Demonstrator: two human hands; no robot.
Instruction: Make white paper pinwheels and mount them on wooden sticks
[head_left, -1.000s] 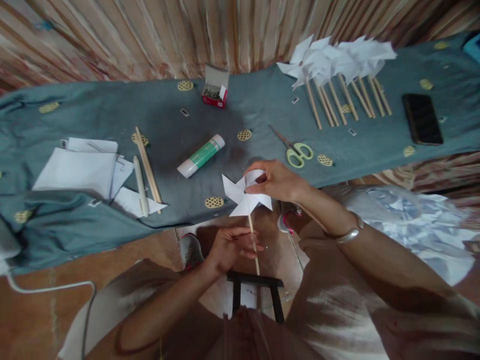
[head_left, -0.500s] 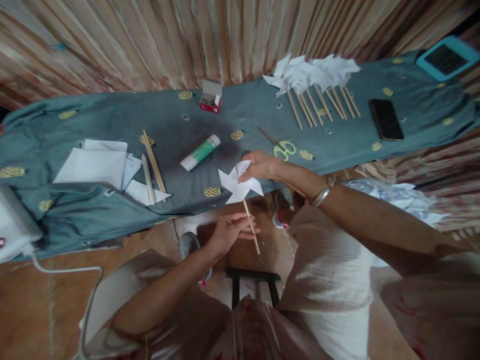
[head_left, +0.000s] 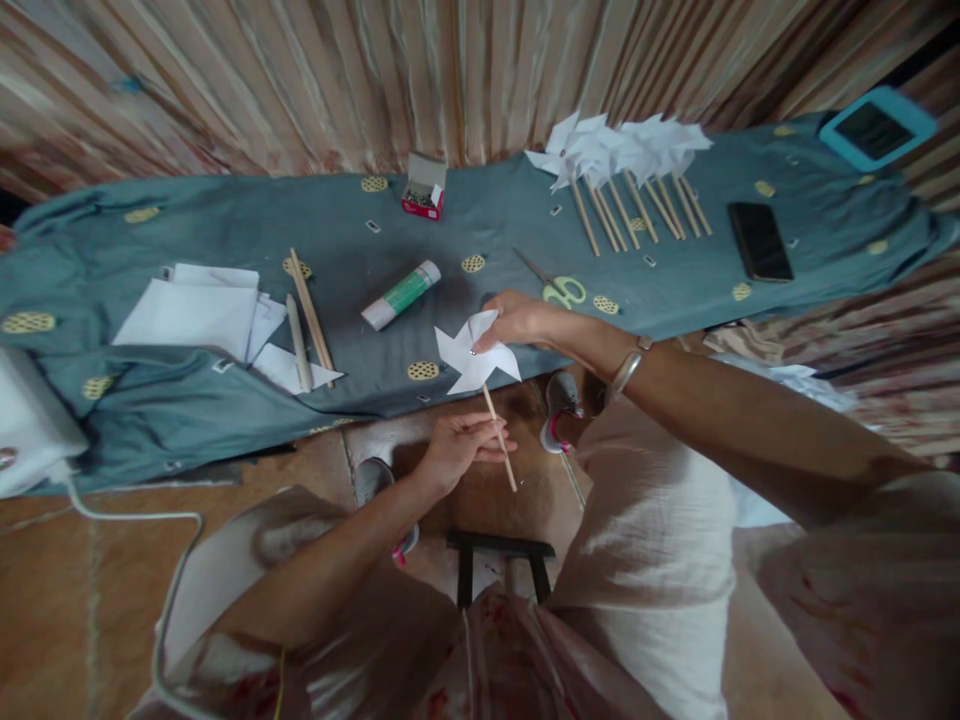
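Observation:
A white paper pinwheel (head_left: 469, 371) on a wooden stick (head_left: 510, 472) is held between my hands, just off the table's front edge. My left hand (head_left: 459, 447) pinches the stick below the paper blades. At the blades, my right hand (head_left: 517, 318) is closed on the paper, with the thumb beside a small pin at the centre. Behind the right hand lie scissors with green handles (head_left: 564, 291). A green and white glue stick (head_left: 401, 295) rests on the cloth to the left of the pinwheel.
Several pinwheels (head_left: 622, 150) lie in a row at the back right. A small red box of pins (head_left: 423, 188) stands open. White paper squares (head_left: 191, 315) and loose sticks (head_left: 309, 305) lie left. A black phone (head_left: 760, 241) and a blue-framed device (head_left: 876, 130) are right.
Both hands still hold the pinwheel in nearly the same pose. The whole view has shifted slightly.

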